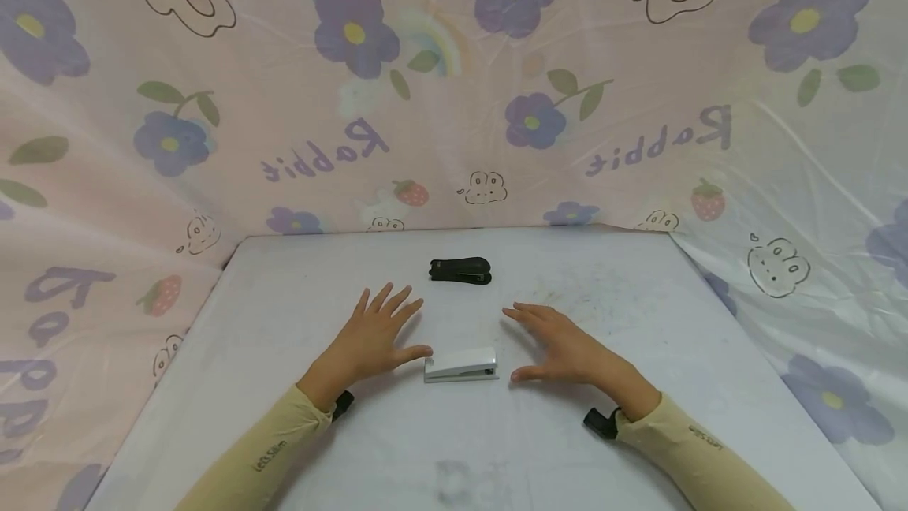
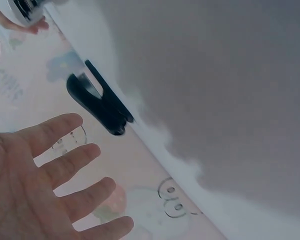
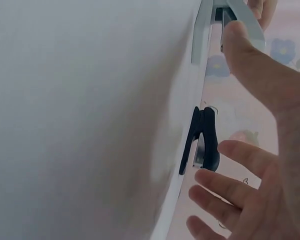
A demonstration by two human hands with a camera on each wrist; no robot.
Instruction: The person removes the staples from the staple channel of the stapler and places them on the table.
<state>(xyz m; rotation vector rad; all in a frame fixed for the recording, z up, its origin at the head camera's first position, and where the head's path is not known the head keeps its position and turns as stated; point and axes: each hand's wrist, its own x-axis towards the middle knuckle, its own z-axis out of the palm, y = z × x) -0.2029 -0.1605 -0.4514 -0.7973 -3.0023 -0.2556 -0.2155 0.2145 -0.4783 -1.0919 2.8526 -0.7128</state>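
Saw, over the left half of the desk, the left hand released, with fingers straight and parted and nothing in its hold. Could not tell whether touching or merely just beside the left end of the white stapler with the thumb tip. Found the white stapler lying on its base between the two thumbs, about midway between the side edges and well in from the far edge, with its mouth toward the right. Noted the black stapler beyond, nearer the far edge, roughly midway between the far corners, apart from both hands. Farther right, saw the right hand likewise released, gripping nothing, with its thumb near but apart from the mouth. Seemed wise to close in evenly from both ends, low by the base, clear of the mouth. Seemed likely to swivel under a one-sided push.
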